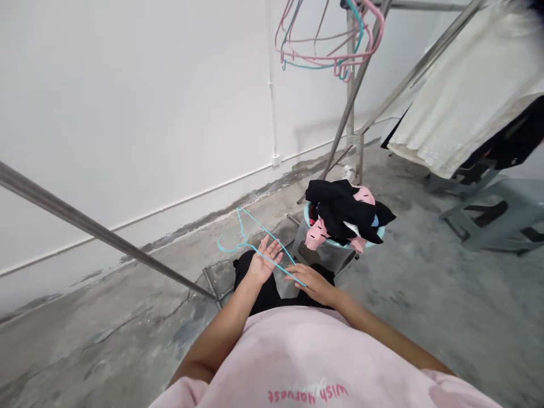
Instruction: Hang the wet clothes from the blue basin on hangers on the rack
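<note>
A light-blue wire hanger [261, 226] lies between my two hands in front of my lap, its hook pointing left. My left hand [266, 260] is palm up under the hanger's middle, with its fingers apart. My right hand [312, 283] is at the hanger's right end, its fingers round the wire. To the right of my hands a light-blue basin [378, 237] on a stool holds a heap of black clothes [344, 209] and pink cloth with black marks [315, 235].
Pink and blue hangers [327, 56] hang from a metal rack [357, 85] at the top. A metal pole [106, 232] slants across the left. White and dark garments [463, 96] hang at the right above grey stools [501, 212]. A white wall stands ahead.
</note>
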Available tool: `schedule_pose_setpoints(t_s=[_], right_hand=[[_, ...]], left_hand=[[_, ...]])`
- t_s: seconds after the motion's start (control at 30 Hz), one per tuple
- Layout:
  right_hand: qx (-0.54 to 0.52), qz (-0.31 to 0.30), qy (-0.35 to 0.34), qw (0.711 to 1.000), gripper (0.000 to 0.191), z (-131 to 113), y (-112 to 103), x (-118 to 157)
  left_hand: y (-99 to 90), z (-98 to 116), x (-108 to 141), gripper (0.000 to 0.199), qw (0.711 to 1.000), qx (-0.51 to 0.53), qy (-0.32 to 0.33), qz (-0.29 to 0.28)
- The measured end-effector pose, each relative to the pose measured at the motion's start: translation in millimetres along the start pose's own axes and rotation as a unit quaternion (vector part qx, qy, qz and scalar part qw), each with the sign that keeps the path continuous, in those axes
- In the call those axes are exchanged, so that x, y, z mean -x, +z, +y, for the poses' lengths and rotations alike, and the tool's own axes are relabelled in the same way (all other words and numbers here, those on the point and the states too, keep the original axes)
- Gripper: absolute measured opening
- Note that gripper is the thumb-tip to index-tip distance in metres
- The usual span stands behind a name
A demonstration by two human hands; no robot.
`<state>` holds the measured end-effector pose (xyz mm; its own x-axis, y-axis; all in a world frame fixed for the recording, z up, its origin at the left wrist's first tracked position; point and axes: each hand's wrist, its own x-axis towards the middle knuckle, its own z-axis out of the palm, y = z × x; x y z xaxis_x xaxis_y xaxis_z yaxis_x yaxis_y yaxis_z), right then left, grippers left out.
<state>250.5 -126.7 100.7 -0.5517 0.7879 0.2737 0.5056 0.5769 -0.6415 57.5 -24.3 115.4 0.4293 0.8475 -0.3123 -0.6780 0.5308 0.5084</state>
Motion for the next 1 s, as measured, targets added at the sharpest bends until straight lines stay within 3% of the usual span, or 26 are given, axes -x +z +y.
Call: schedule_pose_setpoints(t_s=[0.17, 0.3, 0.47, 0.57, 0.67, 0.8, 0.87, 0.93, 1.0], right_hand=[[-0.159, 0.013, 0.005, 0.987, 0.044, -2, -3, -1], [-0.353, 0.059, 0.096, 0.929, 0.044, 2, 3, -1], [-0.448, 0.059, 0.16, 0.878, 0.047, 10, -3, -1], [-0.52, 0.067, 0.162, 0.836, 0.072, 11, -7, -7], [-0.568, 0.055, 0.176, 0.802, 0.087, 9, -2, -13], [-0.532, 0.035, 0.211, 0.82, 0.064, 9, 8, -10], [-0.525, 0.066, 0.213, 0.821, 0.06, 10, 3, -5], [-0.523, 0.143, 0.205, 0.815, 0.06, 10, -14, 0], [-0.509, 0.242, 0.196, 0.802, 0.052, 10, -41, 6]], left_hand=[[4.2, 3, -4, 0.021, 0.994, -0.032, -0.015, 0.105], [-6.4, 4, -1, 0.034, 0.991, -0.046, 0.017, 0.128], [-18.2, -1, 7, 0.036, 0.978, -0.083, 0.104, 0.16], [-19.5, -8, 11, 0.035, 0.948, -0.212, 0.196, 0.133], [-17.2, -19, 16, 0.045, 0.891, -0.386, 0.235, 0.05], [-16.4, -28, 18, 0.043, 0.836, -0.51, 0.202, -0.034], [-21.4, -31, 17, 0.04, 0.831, -0.526, 0.176, -0.044], [-31.1, -37, 15, 0.038, 0.876, -0.473, 0.101, -0.01], [-44.1, -44, 13, 0.036, 0.921, -0.387, -0.014, 0.04]])
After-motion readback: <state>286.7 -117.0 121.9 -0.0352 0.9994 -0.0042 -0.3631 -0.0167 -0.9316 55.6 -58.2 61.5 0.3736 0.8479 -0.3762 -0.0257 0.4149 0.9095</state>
